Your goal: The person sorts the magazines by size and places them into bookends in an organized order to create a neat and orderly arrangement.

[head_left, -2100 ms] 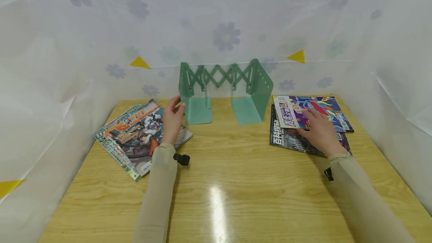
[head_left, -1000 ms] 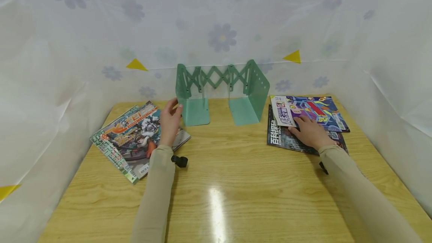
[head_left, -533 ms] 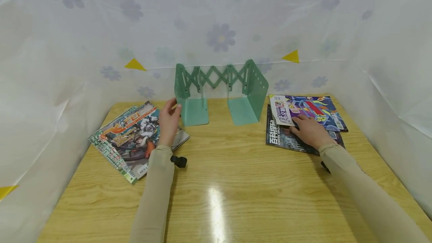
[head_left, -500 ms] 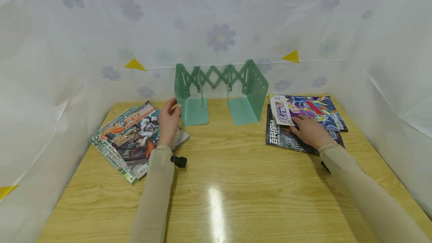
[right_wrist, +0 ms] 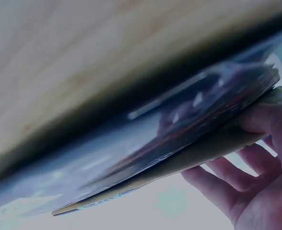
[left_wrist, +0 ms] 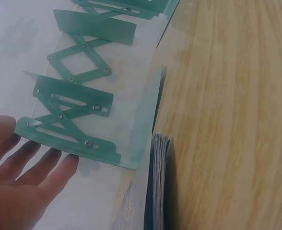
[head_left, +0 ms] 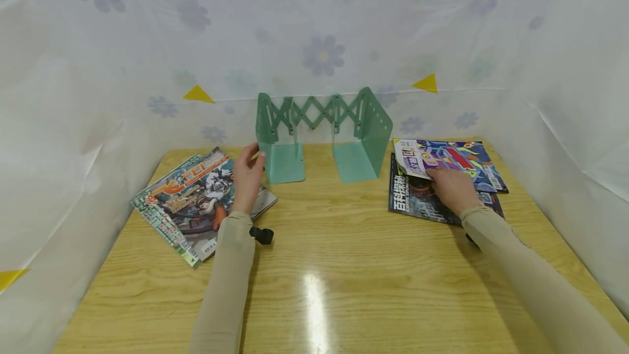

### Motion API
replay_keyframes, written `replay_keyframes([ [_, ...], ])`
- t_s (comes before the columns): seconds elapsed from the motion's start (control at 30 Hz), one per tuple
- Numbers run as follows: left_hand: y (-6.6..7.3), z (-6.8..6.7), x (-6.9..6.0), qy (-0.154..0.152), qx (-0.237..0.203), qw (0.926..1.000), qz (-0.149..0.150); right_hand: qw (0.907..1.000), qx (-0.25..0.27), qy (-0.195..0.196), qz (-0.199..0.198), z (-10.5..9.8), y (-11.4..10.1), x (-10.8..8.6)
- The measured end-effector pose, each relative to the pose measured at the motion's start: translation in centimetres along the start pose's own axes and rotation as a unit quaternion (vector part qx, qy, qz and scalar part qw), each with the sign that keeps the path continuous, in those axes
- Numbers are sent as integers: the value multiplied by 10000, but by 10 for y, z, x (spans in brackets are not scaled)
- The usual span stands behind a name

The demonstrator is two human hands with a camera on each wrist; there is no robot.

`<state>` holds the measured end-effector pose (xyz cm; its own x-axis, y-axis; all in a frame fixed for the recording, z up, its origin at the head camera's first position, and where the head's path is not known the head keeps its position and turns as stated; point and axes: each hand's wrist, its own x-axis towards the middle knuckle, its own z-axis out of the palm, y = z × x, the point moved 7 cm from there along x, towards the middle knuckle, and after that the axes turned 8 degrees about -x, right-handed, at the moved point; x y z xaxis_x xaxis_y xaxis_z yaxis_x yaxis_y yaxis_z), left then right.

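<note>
In the head view, my right hand [head_left: 456,187] pinches the near edge of a purple and white magazine [head_left: 472,156], which is bent up a little. Beneath it lies a black magazine [head_left: 413,201]. The right wrist view shows the thumb under the raised edge and the other fingers on the far side. My left hand [left_wrist: 21,191] holds its relaxed fingertips against the outer face of the left panel of a green expandable bookend [left_wrist: 78,151]. This bookend stands upright at the back of the table, with nothing between its panels.
A fanned pile of magazines [head_left: 196,201] lies on the left of the wooden table [head_left: 324,245], partly behind the left forearm. A white flowered sheet [head_left: 314,26] hangs behind and along both sides.
My right hand has come down and back onto the upper magazine, taken its near edge and raised it slightly. The left hand stays at the bookend panel.
</note>
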<state>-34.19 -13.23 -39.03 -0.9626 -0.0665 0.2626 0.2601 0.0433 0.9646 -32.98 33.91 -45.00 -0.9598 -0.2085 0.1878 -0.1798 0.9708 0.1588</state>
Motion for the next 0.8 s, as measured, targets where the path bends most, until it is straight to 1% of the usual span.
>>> replay_keyframes([
  [0.13,1,0,0,21,3,10000,-11,10000,33,4,25,-3,1,0],
  [0.27,-2,0,1,58,0,10000,-36,9999,121,-3,52,-6,2,0],
  [0.4,-20,-2,9,90,-18,9999,-44,9996,251,40,131,-9,3,-2],
  [0.5,-34,-5,16,101,-56,9999,-4,9991,325,217,185,-13,3,-4],
  [0.53,-37,-5,16,100,-53,9999,11,9988,335,306,191,-15,3,-5],
  [0.63,-39,-6,17,103,-40,9999,58,9976,368,554,214,-20,4,-9],
  [0.8,-37,-6,15,131,10,9999,110,9946,402,884,355,-30,5,-14],
])
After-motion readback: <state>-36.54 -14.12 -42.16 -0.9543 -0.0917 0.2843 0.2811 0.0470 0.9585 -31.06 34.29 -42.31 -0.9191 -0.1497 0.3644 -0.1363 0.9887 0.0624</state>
